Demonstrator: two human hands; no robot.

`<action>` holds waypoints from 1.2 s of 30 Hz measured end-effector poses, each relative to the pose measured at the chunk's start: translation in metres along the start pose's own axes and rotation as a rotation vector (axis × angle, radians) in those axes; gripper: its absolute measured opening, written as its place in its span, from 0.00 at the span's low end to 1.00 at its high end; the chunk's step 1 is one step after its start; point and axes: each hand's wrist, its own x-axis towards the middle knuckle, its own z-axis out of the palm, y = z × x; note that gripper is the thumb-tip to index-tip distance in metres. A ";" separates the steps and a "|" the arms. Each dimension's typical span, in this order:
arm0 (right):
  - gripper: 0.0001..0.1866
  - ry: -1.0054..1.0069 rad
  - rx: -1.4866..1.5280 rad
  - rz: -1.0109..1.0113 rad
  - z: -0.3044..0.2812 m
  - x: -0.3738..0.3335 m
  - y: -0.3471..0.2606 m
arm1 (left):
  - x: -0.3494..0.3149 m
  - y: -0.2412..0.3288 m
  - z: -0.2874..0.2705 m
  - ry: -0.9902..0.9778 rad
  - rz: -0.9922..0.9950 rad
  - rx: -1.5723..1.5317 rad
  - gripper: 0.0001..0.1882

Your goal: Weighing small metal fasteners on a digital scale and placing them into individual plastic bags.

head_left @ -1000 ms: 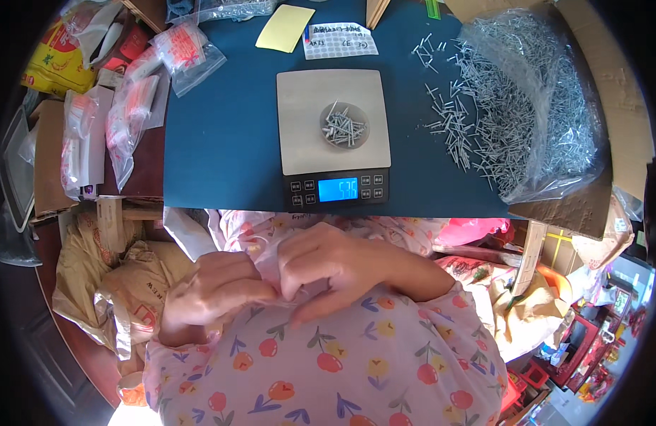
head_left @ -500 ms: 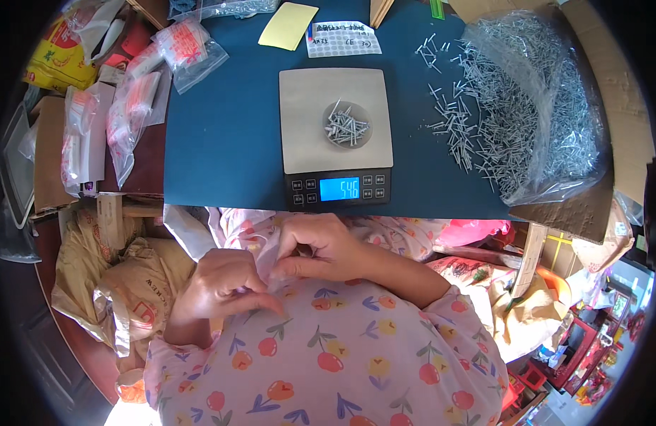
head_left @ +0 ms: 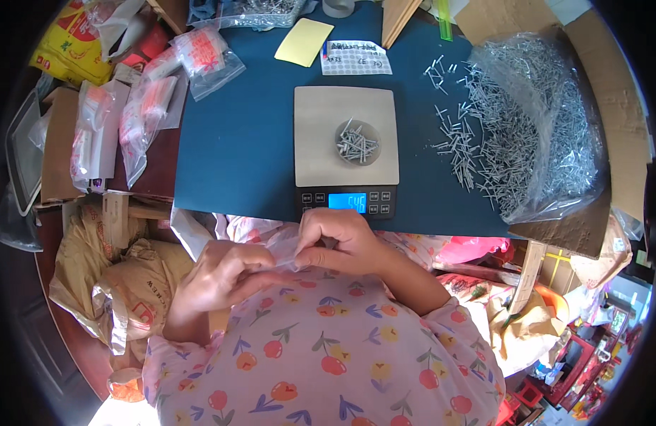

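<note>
Both hands are above the person's lap, just off the near edge of the blue table (head_left: 236, 156). The left hand (head_left: 220, 275) is part closed, fingers bent and thumb toward them, pinching one side of a small clear plastic bag (head_left: 282, 254). The right hand (head_left: 341, 240) is curled, thumb and forefinger drawn together at the bag's other side; its remaining fingers are folded. The bag is stretched between the hands; its contents, if any, cannot be made out.

Beyond the hands, a scale (head_left: 317, 142) with a lit blue display sits on the table. A small round bowl (head_left: 373, 135) rests on its plate, holding nail-like metal pins (head_left: 355, 148). To the right, a large heap of similar pins (head_left: 509, 135) spills from a big plastic sack (head_left: 555, 99) beside cardboard (head_left: 608, 92). A yellow note (head_left: 304, 42) lies near a label sheet (head_left: 356, 60).
</note>
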 end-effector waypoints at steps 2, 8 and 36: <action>0.08 -0.006 -0.003 0.010 -0.002 0.004 -0.003 | 0.003 -0.001 0.002 0.023 0.000 -0.001 0.18; 0.08 0.038 0.008 0.024 -0.009 0.016 -0.008 | 0.029 -0.006 0.008 0.195 0.186 0.039 0.15; 0.02 0.080 -0.021 -0.050 -0.016 0.023 -0.002 | 0.034 -0.001 -0.015 -0.029 0.033 0.105 0.11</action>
